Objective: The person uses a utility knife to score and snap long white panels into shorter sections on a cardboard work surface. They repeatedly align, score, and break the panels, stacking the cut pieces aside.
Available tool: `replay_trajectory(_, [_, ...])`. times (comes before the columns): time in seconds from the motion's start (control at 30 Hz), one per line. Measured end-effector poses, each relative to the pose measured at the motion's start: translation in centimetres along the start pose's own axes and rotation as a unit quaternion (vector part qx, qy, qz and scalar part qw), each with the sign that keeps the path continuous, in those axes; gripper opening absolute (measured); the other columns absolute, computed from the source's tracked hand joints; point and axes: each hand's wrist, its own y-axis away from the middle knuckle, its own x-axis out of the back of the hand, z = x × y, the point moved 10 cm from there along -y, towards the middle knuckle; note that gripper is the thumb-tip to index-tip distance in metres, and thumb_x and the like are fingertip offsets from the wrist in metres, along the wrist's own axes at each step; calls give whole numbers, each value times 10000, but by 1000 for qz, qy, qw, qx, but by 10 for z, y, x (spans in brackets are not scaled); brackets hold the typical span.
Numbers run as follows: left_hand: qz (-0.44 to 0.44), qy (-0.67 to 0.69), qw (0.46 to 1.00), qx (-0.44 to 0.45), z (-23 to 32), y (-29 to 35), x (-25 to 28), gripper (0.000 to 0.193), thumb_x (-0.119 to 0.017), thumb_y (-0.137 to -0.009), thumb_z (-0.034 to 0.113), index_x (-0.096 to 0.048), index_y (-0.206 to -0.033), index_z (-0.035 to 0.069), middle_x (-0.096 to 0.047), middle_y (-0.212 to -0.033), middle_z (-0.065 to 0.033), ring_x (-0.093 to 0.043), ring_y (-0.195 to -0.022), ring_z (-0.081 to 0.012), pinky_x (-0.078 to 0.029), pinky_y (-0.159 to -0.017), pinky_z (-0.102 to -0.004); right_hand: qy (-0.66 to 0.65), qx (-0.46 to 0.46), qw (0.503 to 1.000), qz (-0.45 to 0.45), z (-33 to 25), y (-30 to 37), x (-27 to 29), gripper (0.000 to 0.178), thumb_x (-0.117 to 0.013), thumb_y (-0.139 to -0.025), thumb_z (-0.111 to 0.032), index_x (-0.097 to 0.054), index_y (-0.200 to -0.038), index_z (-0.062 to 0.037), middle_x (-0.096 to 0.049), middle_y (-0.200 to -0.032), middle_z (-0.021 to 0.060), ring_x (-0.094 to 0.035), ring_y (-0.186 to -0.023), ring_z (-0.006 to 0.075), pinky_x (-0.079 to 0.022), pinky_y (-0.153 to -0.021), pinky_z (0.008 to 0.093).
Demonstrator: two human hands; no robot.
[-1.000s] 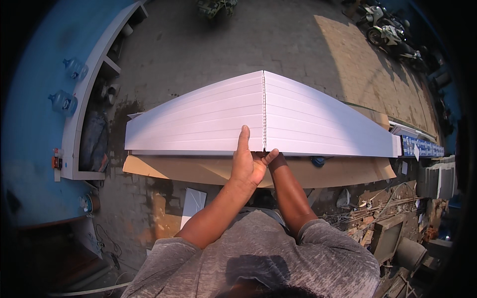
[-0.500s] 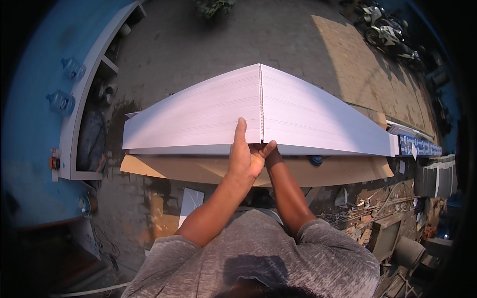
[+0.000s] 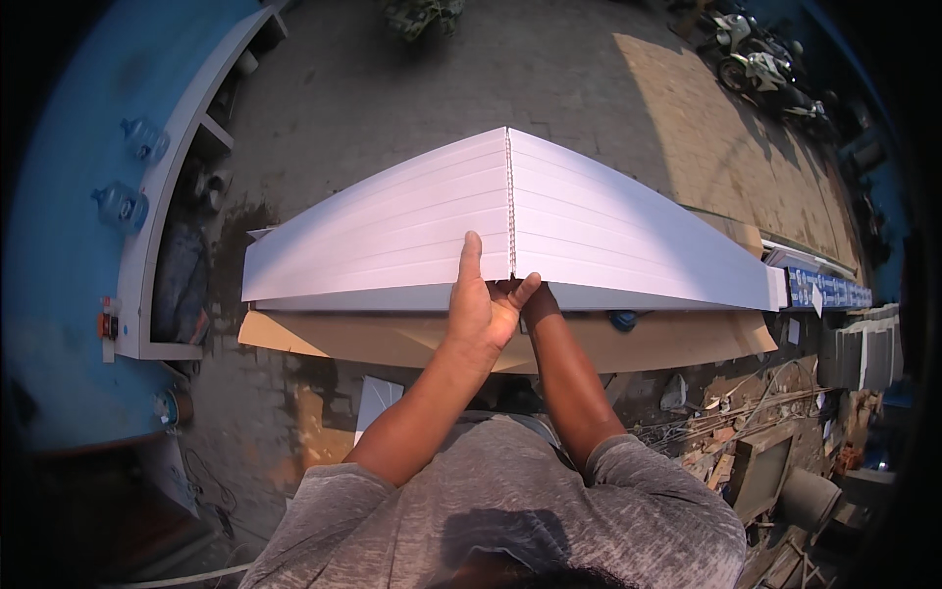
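Observation:
A long white ribbed panel, seemingly plastic, spreads before me in a left half (image 3: 383, 216) and a right half (image 3: 628, 226). They meet at a raised middle seam that shows a hollow, cellular edge. My left hand (image 3: 483, 309) grips the near edge just left of this seam, its thumb lying up on the left half. Below the seam a finger shows, pointing up and right; which hand it belongs to I cannot tell. My right hand reaches under the panel near the seam, and its fingers are hidden. Only the right forearm (image 3: 569, 363) is visible.
Brown cardboard (image 3: 589, 346) lies under the panel. A white shelf unit (image 3: 152, 294) and blue water jugs (image 3: 123, 206) stand left. Scrap and rubble (image 3: 716, 422) litter the lower right, beside a grey block (image 3: 760, 466). Motorcycles (image 3: 770, 74) are parked at the far right.
The panel's middle seam and my left hand have shifted very slightly to the left. Both hands keep the same pose.

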Motion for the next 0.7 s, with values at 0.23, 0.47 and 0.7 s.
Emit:
replay_trajectory(0.23, [12, -2, 1000, 0, 3, 6, -2, 614, -661, -1049, 531, -523, -1454, 91, -652, -1320, -114, -688, -1151, -238, -687, -742, -376, 29, 31, 999, 27, -6, 4, 0, 276, -672, -1017, -313, -691, -1129, -61, -696, -833, 63, -657, -674, 180, -524, -607, 351])
replay_trajectory(0.47, [25, -7, 1000, 11, 3, 8, -3, 598, -639, -1061, 534, -523, -1458, 102, -663, -1305, -96, -690, -1142, -230, -687, -731, -368, 63, 62, 995, 49, -9, 8, 5, 275, -673, -1015, -313, -693, -1123, -61, -699, -836, 63, -659, -675, 180, -525, -609, 352])
replay_trajectory(0.7, [10, -3, 1000, 0, 10, 4, -5, 597, -630, -1063, 546, -541, -1445, 96, -667, -1298, -98, -694, -1107, -225, -680, -738, -368, 122, 134, 978, 102, -22, 25, 6, 274, -675, -1012, -313, -695, -1116, -60, -703, -838, 63, -660, -677, 180, -526, -610, 354])
